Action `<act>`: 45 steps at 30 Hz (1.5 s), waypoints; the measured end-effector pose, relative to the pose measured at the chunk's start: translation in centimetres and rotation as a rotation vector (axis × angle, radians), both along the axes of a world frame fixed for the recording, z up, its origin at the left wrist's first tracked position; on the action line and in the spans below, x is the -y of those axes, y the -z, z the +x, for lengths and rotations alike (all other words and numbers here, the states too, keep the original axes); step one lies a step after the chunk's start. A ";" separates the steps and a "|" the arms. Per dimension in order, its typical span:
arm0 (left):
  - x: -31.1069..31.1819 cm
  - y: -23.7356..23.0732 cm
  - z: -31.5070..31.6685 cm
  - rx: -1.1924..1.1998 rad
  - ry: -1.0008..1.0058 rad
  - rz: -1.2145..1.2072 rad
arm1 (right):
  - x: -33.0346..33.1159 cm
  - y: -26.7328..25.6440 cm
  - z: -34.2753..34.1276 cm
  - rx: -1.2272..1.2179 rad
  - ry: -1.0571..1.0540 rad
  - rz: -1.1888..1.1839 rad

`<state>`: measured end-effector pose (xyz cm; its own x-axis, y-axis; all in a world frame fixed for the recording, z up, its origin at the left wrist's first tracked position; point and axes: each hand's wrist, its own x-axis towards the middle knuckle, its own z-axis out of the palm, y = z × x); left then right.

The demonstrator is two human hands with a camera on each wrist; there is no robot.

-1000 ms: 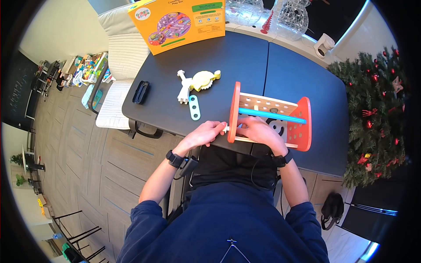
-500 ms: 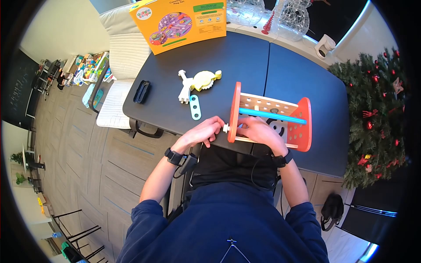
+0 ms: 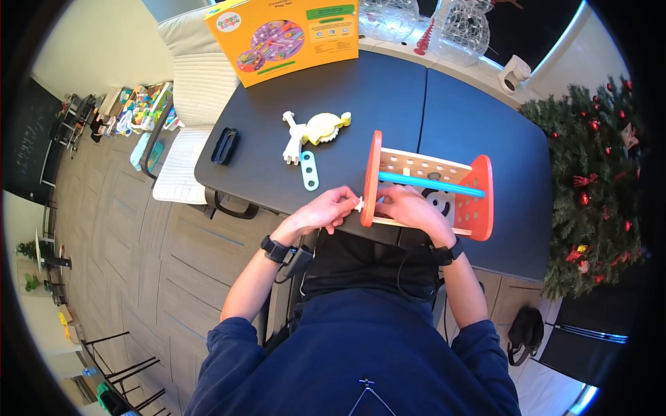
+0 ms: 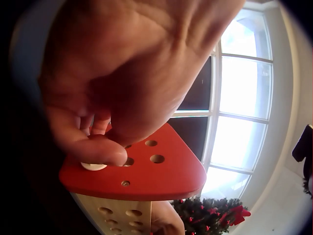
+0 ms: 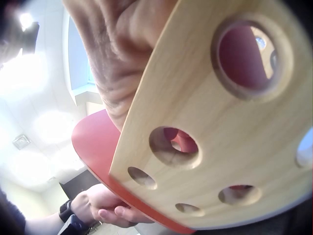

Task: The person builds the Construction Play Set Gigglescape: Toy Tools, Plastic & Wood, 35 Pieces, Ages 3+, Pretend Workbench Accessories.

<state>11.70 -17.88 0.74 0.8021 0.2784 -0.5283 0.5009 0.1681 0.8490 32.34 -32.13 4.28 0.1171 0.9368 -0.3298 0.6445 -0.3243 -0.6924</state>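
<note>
The left hand has its fingers pinched on the white piece at the red panel, best kept square while the right hand (fingertips hidden, grip unclear) steadies from inside.

– Item one?
– Box, orange, standing beyond the left hand, on the far side of the table. Round white logo, nearer the box's left edge: "Giggle", then "Scope" or "Scape", the vowel uncertain.
– Title?
– Two lines at the box's upper edge: first word legible in part, "Construct…"; beneath it, "Play Set".
– Further lettering, same item?
– Green label, upper right; small print under it; green strip, lower edge. All too small to read.
– Item two?
– Chalkboard, dark, far out to the left of the same hand. Pale marks like handwriting, illegible.
</note>
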 end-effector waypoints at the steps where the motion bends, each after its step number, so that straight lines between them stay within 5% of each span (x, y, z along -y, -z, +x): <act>1: 0.1 -0.8 -0.2 0.041 0.009 0.015 | 0.0 0.0 0.0 0.001 0.002 -0.002; 8: 0.1 -0.9 0.4 0.049 -0.121 0.031 | 0.1 0.3 0.1 -0.012 0.003 0.017; 14: 0.1 0.3 0.5 -0.135 0.015 0.095 | 0.0 -0.1 0.0 -0.008 0.007 -0.004; 23: 0.5 -0.6 -0.8 0.085 0.034 0.065 | 0.0 -0.3 -0.1 -0.018 0.012 -0.018; 32: 0.1 0.4 -0.1 -0.086 -0.008 0.001 | 0.0 0.1 0.0 -0.011 -0.003 -0.001; 41: 0.9 -0.7 -1.0 0.135 -0.005 0.050 | 0.0 -0.3 -0.1 -0.007 0.000 -0.014; 45: 0.8 -1.1 -0.3 -0.031 -0.039 -0.007 | 0.0 -0.2 -0.1 0.005 0.000 -0.014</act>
